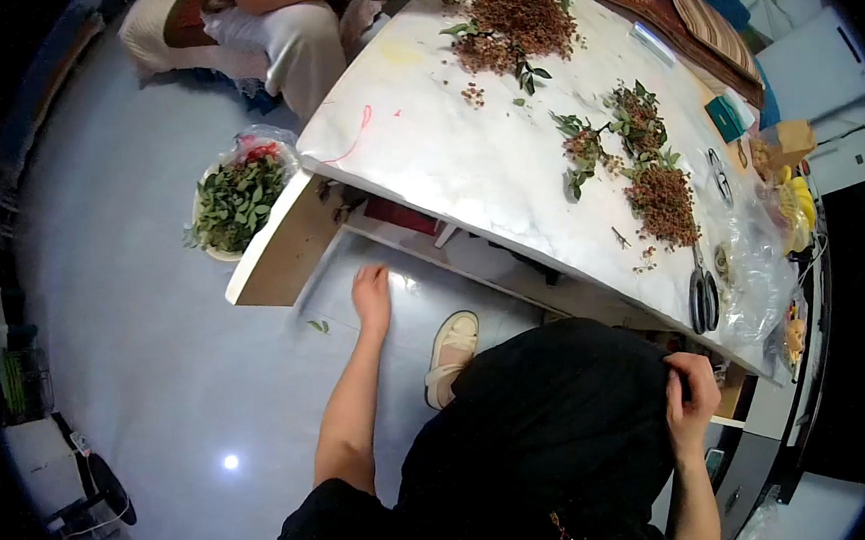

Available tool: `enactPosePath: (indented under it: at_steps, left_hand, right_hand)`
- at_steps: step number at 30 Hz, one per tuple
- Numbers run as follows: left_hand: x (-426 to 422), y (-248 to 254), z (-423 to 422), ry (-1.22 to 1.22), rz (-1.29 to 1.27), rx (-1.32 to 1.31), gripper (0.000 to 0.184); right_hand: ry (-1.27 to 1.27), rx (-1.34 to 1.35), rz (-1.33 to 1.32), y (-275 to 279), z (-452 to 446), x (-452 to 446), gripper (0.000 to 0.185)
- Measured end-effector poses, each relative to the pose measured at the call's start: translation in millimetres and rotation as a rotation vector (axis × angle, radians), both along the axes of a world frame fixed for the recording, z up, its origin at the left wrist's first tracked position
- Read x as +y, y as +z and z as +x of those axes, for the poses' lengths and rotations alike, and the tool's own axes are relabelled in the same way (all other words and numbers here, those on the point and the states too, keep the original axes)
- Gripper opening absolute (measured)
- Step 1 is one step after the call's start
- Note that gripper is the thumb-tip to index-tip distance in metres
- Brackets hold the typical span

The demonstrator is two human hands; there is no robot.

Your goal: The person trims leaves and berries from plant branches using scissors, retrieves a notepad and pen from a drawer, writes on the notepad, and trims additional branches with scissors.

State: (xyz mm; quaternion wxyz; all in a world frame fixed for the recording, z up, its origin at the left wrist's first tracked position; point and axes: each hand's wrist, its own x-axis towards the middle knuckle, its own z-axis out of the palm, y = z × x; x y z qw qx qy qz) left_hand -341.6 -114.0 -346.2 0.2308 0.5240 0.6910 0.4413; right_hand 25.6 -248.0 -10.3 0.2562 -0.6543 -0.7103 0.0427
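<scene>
My left hand (371, 296) hangs above the floor beside the table's near edge, its fingers curled together; what they hold, if anything, is hidden. On my lap, my right hand (693, 402) has its fingers closed at the edge of my black clothing (553, 422). Ahead on the white marbled table (402, 122) lie a bunch of small reddish-brown berries (663, 204) and leafy berry sprigs (635, 120). Black-handled scissors (704, 301) rest near the table's front corner, their blades beside the berries. Farther back spreads a larger heap of berries (516, 25) with green leaves.
A container of green leaves (239, 205) stands left of the table's projecting panel (275, 246). Clear plastic bags (759, 282) and a second pair of scissors (720, 178) lie at the right. Another person's leg (303, 63) is at the far side. Fallen leaves (318, 326) dot the floor.
</scene>
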Motion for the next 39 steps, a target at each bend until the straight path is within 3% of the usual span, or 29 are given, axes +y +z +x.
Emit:
enactPosePath:
  at_steps: [3, 4, 9, 19, 28, 30, 32, 36, 38, 39]
  left_hand:
    - [78, -15, 26, -0.108, 0.037, 0.348, 0.024]
    - [98, -32, 27, -0.173, 0.050, 0.569, 0.028]
    - [157, -90, 23, -0.480, -0.203, 0.692, 0.028]
    - [188, -76, 43, -0.643, -0.099, 0.877, 0.027]
    - [124, -18, 2, -0.613, 0.273, 0.709, 0.026]
    - [90, 8, -1, -0.538, 0.169, 0.704, 0.025]
    - [56, 44, 8, -0.375, -0.151, 0.746, 0.022]
    - [22, 58, 1, -0.341, -0.036, 0.605, 0.022]
    - [1, 102, 30, -0.284, 0.040, 0.168, 0.021]
    - [-9, 128, 51, -0.278, 0.047, 0.173, 0.021]
  right_hand:
    - [-0.009, -0.012, -0.007, 1, 3, -1, 0.017]
    - [-0.011, -0.009, -0.015, 1, 5, -1, 0.017]
    - [-0.014, -0.041, 0.028, 2, 12, 5, 0.016]
    - [-0.058, -0.015, 0.090, -9, 35, 1, 0.018]
    - [-0.089, 0.114, 0.279, -12, 44, -10, 0.016]
    - [-0.097, 0.171, 0.288, -10, 44, -13, 0.015]
    - [-0.079, 0.377, 0.368, -11, 51, -19, 0.014]
    - [-0.338, 0.794, 0.261, -8, 86, -42, 0.012]
    - [-0.444, 1.089, 0.220, -69, 131, -50, 0.015]
    - [-0.506, 1.085, 0.194, -97, 155, -58, 0.016]
